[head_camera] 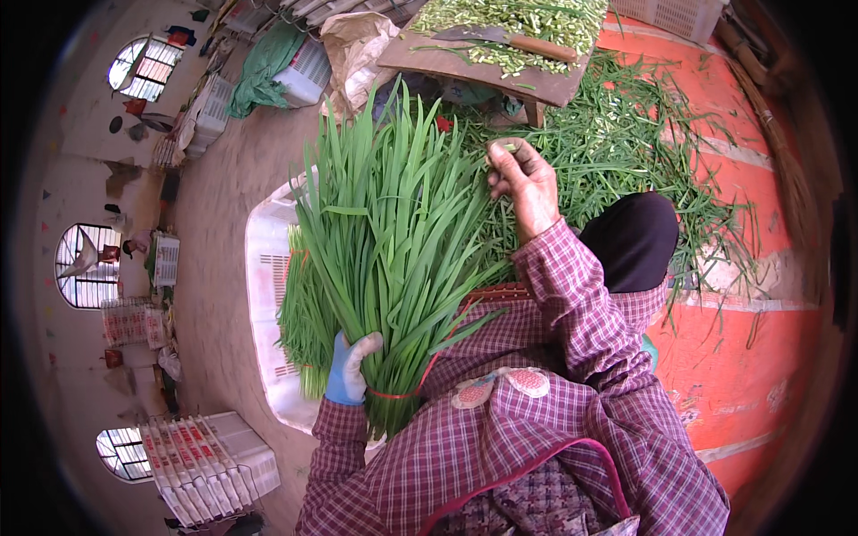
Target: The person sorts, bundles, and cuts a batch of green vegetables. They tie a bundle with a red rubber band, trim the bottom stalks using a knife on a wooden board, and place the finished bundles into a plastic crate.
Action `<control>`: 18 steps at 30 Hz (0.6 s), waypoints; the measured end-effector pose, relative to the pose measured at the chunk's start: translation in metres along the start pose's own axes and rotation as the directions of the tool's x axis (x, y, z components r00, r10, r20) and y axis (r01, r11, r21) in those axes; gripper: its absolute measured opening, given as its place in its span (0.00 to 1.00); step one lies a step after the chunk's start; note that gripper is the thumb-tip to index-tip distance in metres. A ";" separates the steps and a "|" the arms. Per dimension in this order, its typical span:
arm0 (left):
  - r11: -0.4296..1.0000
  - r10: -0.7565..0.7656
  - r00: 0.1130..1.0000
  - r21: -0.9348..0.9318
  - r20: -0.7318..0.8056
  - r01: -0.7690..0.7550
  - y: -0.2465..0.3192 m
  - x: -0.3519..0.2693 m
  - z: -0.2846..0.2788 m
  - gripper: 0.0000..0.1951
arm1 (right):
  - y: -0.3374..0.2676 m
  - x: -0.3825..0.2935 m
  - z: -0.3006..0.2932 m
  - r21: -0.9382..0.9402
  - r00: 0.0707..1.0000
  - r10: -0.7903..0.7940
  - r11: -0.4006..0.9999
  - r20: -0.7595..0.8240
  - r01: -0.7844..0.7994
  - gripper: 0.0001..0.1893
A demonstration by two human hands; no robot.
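Observation:
A large bundle of flat green leaves, apparently garlic chives (395, 234), fans out upright before me, with a red band round its lower end. My left hand (350, 367), in a blue and whitish glove, holds the bundle's lower left side; part of the fingers is hidden by the leaves. Bare, my right hand (523, 179) is raised at the bundle's upper right, thumb and fingers pinching a small pale green piece of plant. Thinner banded green bunches (305, 321) lie in a white plastic crate (268, 268) behind the bundle.
A wooden board (469, 72) at the top holds chopped stalks and a wooden-handled knife (523, 43). Loose green leaves (603, 127) cover much of the red ground sheet (730, 362). A straw broom (781, 144) lies at right; stacked white crates (248, 455) stand at lower left.

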State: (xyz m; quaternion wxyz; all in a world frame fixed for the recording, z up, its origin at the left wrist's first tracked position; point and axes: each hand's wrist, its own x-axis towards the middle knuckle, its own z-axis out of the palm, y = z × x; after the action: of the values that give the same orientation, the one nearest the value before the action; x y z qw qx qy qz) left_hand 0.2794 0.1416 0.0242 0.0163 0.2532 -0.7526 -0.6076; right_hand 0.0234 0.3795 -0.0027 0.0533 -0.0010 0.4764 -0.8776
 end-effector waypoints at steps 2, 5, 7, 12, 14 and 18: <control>1.000 -0.025 0.999 -0.002 -0.038 0.025 0.012 0.001 0.009 0.26 | -0.013 -0.003 -0.007 -0.213 0.961 -0.179 0.951 0.209 0.223 0.11; 0.997 -0.068 0.992 -0.037 -0.109 0.065 0.011 0.004 0.018 0.25 | -0.026 -0.032 0.024 -0.592 0.672 -0.435 0.325 0.599 0.738 0.16; 0.998 -0.062 0.996 -0.016 -0.063 0.061 0.024 0.008 0.026 0.25 | -0.009 -0.047 0.040 -0.481 0.494 -0.411 0.141 0.766 0.865 0.20; 0.984 -0.051 0.989 -0.174 -0.137 0.027 -0.010 0.008 0.003 0.25 | 0.073 -0.058 -0.006 -0.626 0.620 0.092 0.097 0.779 0.774 0.24; 0.956 -0.070 0.976 -0.294 -0.205 0.007 -0.028 0.010 -0.008 0.24 | 0.085 -0.066 -0.016 -0.636 0.619 0.143 0.194 0.772 0.747 0.25; 0.973 -0.027 0.990 -0.230 -0.136 -0.005 0.002 0.010 0.010 0.24 | 0.089 -0.064 -0.021 -0.654 0.660 0.062 0.236 0.748 0.719 0.21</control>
State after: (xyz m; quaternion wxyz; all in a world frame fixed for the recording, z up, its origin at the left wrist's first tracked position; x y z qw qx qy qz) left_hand 0.2671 0.1468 0.0206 0.0942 0.2951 -0.6730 -0.6717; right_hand 0.0942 0.3552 -0.0859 -0.0040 -0.4408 0.8219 -0.3608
